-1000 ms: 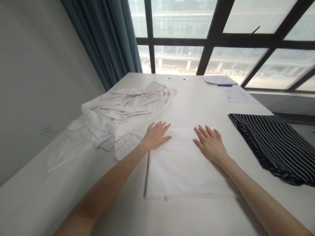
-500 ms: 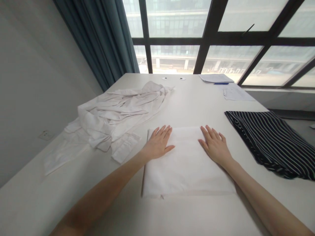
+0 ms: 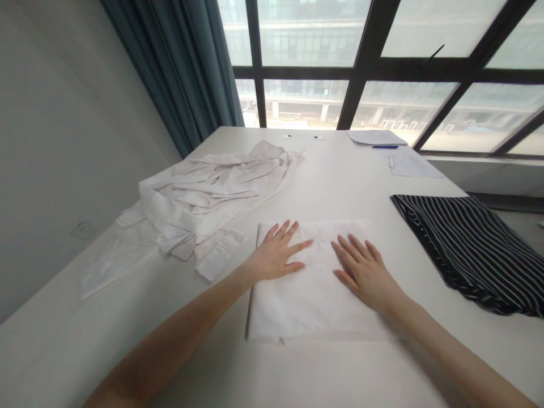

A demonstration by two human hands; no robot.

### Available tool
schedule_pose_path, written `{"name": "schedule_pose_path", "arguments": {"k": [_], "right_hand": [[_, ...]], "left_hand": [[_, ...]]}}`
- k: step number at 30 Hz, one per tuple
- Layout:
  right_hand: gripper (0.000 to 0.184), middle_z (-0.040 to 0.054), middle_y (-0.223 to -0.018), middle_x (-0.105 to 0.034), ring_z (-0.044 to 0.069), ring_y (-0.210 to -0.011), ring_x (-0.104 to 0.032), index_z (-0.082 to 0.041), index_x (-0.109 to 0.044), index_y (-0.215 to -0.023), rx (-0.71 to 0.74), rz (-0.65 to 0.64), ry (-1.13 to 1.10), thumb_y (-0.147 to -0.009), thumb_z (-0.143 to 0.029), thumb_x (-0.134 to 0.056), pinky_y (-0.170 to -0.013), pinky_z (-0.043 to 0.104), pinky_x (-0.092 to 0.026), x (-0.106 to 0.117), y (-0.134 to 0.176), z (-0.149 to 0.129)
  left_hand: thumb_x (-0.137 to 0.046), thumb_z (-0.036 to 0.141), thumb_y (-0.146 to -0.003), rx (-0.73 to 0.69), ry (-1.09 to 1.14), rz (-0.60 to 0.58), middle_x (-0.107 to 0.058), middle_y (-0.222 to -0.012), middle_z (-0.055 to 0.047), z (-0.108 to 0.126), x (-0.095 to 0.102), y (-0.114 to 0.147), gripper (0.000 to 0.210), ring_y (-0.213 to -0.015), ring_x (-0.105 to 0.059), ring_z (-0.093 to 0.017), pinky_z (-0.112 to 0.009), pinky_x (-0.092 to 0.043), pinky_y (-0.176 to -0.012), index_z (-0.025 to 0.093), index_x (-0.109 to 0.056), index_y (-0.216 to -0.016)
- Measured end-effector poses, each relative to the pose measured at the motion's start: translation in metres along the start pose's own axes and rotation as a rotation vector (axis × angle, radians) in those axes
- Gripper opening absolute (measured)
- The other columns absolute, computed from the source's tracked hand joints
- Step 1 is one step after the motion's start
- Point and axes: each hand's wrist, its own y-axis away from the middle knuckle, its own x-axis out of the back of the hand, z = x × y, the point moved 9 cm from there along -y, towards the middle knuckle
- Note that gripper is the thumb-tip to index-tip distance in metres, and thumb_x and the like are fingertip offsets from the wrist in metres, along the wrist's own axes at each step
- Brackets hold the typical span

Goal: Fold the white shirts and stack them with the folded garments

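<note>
From here I see the folded white cloth (image 3: 314, 309) lying flat on the white surface (image 3: 344, 184), right in front of the person, its left edge showing a thin shadow. The left hand (image 3: 276, 255) rests on its upper left part, palm down, fingers fanned apart; its grip is open and pinches nothing. The right hand (image 3: 361, 269) is over the right side of the cloth, palm down too, fingers fairly close together and thumb out. That grip is open as well, though I can't tell how firmly it presses.

Off to the left, near the left hand but apart from it, a crumpled white garment (image 3: 212, 195) sprawls in loose wrinkles. To the right of the right hand lies a black-and-white striped cloth (image 3: 480, 249). Toward the window (image 3: 306, 34), a blue pen (image 3: 385, 147) sits by some papers (image 3: 376, 136).
</note>
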Motion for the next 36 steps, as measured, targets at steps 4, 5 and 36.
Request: {"name": "schedule_pose_path", "arguments": {"k": [4,5,36], "right_hand": [[0.061,0.0076,-0.157,-0.033,0.027,-0.146,-0.025,-0.025,-0.025,-0.154,0.093,-0.024,-0.046,-0.099,-0.048,-0.036,-0.113,0.05,-0.026,0.0,0.029,-0.024],[0.062,0.0072,-0.157,-0.032,0.027,-0.146,-0.025,-0.026,-0.022,-0.155,0.114,-0.023,-0.048,-0.099,-0.047,-0.037,-0.113,0.05,-0.028,0.002,0.037,-0.029],[0.037,0.0159,-0.113,-0.07,0.032,-0.113,-0.058,-0.016,-0.07,-0.103,-0.31,0.048,-0.211,-0.092,-0.025,-0.036,-0.096,0.049,-0.04,0.014,-0.068,0.09]], "left_hand": [[-0.048,0.057,-0.092,0.015,0.013,-0.002,-0.022,-0.161,-0.007,0.001,0.001,0.0,0.062,-0.147,-0.017,-0.035,-0.055,-0.021,-0.115,0.04,-0.031,-0.15],[-0.047,0.058,-0.092,0.018,0.014,-0.004,-0.022,-0.161,-0.008,0.001,0.001,0.0,0.062,-0.147,-0.017,-0.035,-0.055,-0.021,-0.115,0.04,-0.031,-0.15],[-0.038,0.058,-0.096,-0.198,0.049,-0.078,-0.025,-0.16,-0.005,0.022,0.005,0.002,0.054,-0.146,-0.022,-0.034,-0.052,-0.014,-0.115,0.039,-0.037,-0.147]]}}
